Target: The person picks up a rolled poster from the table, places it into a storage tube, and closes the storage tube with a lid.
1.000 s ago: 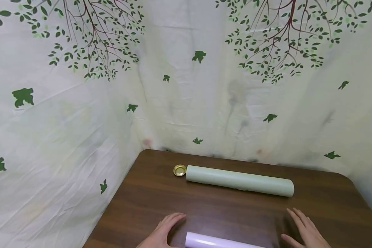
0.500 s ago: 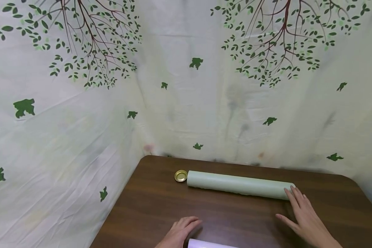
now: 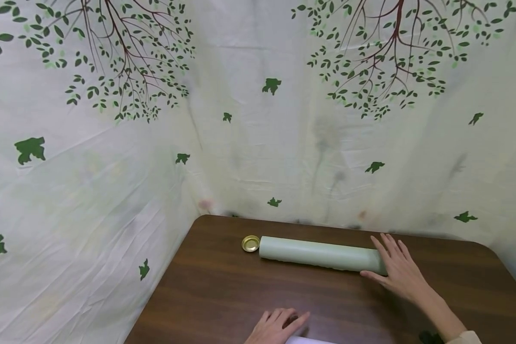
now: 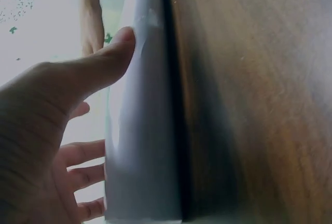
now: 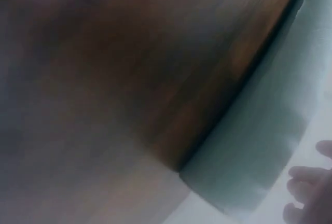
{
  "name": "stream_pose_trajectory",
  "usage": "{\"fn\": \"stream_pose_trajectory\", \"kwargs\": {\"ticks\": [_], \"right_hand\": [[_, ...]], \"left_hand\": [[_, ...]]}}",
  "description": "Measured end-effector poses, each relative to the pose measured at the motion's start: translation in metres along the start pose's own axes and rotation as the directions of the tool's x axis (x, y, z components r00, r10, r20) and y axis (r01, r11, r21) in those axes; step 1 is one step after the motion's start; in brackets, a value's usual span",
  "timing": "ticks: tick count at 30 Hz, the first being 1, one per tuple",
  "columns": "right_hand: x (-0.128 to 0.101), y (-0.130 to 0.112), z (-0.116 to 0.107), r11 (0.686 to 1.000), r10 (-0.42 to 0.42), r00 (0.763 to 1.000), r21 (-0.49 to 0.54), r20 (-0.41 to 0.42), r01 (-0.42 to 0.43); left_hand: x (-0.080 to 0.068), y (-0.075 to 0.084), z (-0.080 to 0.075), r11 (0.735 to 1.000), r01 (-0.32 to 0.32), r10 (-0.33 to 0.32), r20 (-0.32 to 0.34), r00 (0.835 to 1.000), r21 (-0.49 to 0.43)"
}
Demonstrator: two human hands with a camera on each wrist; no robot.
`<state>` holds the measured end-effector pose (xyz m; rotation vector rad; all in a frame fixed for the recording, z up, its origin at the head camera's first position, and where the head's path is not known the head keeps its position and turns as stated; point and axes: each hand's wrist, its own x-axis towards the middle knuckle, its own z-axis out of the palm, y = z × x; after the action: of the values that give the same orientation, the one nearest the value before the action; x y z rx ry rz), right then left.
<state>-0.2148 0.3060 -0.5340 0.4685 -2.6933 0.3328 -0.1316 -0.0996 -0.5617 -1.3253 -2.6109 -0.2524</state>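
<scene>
On the worktop (image 3: 206, 291), with left grip (image 3: 275, 327) loose, my spread right grip (image 3: 401, 271) could shove the green roll (image 3: 318, 253) into the gold dish (image 3: 251, 243).

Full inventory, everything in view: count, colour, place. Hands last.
pale green roll: 1, pale green, lying across the table's far half
lilac roll: 1, pale lilac, at the head view's bottom edge, partly cut off
round dish: 1, gold, by the pale green roll's left end
table: 1, brown, under both rolls and dish
backdrop: panel count unclear, whitish with green leaf and branch prints, behind table
dark object: 1, black, bottom edge by the right forearm, unidentifiable
sleeve: 1, cream, right arm
left hand: 1, beside the lilac roll's left end
right hand: 1, at the pale green roll's right end
</scene>
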Motion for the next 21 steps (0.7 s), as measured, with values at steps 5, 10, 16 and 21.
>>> {"fn": "stream_pose_trajectory", "kwargs": {"ticks": [5,10,16,21], "right_hand": [[0.016,-0.002,0.006,0.999,0.025,0.997,-0.025,0.071,-0.023],[0.025,-0.003,0.013,0.998,0.044,0.992,-0.048,0.122,-0.038],[0.028,-0.004,0.025,0.998,0.028,0.992,-0.067,0.124,-0.020],[0.029,-0.003,0.031,0.996,0.045,0.992,-0.081,0.120,-0.035]], "left_hand": [[0.000,0.001,0.004,0.999,-0.026,0.026,-0.007,1.000,0.030],[-0.001,0.005,0.006,0.999,-0.030,0.030,-0.009,1.000,-0.017],[-0.001,0.011,0.013,0.999,-0.030,0.033,-0.060,0.998,0.041],[-0.003,0.011,0.017,0.996,-0.044,0.050,-0.080,0.996,0.080]]}}
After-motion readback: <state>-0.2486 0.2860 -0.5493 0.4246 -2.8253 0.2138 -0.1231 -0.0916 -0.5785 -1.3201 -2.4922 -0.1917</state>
